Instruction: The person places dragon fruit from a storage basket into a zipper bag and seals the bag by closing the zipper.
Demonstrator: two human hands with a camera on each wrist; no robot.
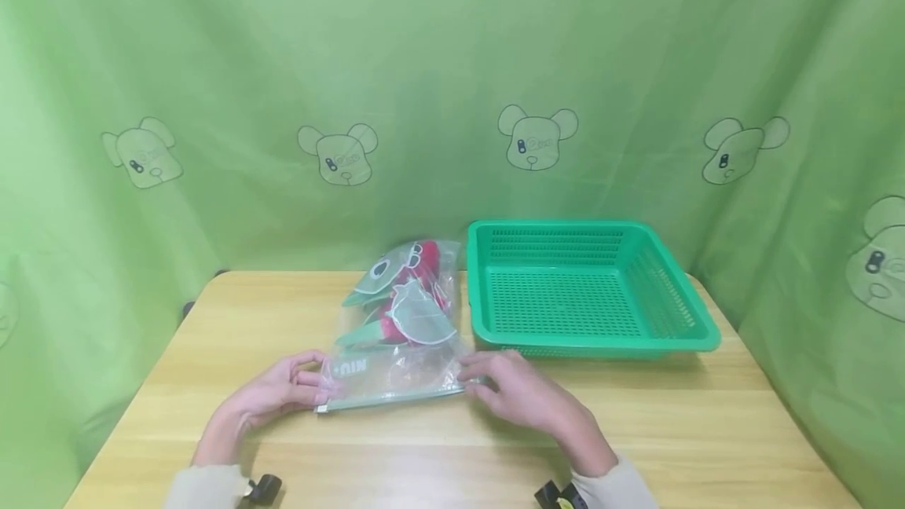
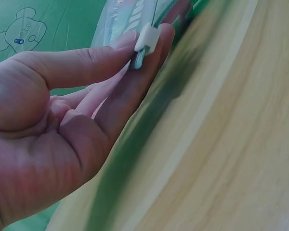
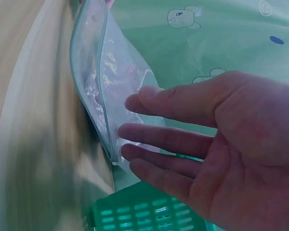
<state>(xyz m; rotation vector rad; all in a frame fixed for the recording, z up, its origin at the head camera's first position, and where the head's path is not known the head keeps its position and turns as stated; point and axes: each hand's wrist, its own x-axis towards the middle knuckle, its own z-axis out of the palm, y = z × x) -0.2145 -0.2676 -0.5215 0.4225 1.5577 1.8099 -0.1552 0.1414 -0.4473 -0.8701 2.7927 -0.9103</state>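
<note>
A clear zip bag [image 1: 417, 371] lies on the table, its zip edge toward me. Red pieces [image 1: 426, 258] and pale green, white-edged shapes [image 1: 424, 316] show in its far part; their kind is unclear. At the bag's near left corner, my left hand [image 1: 272, 389] pinches the zip edge between thumb and fingers, right at the white slider [image 2: 148, 38]. My right hand [image 1: 523, 391] is at the opposite corner, fingers [image 3: 168, 139] extended beside the bag's side; whether they touch it is hard to tell. The right wrist view shows the two zip strips [image 3: 102, 62] apart, with the mouth gaping.
A green plastic basket [image 1: 682, 340] with slotted walls stands on the wooden table [image 1: 396, 462], just right of the bag. Behind the table hangs a green curtain [image 1: 438, 45] printed with bear heads, which also runs along both sides.
</note>
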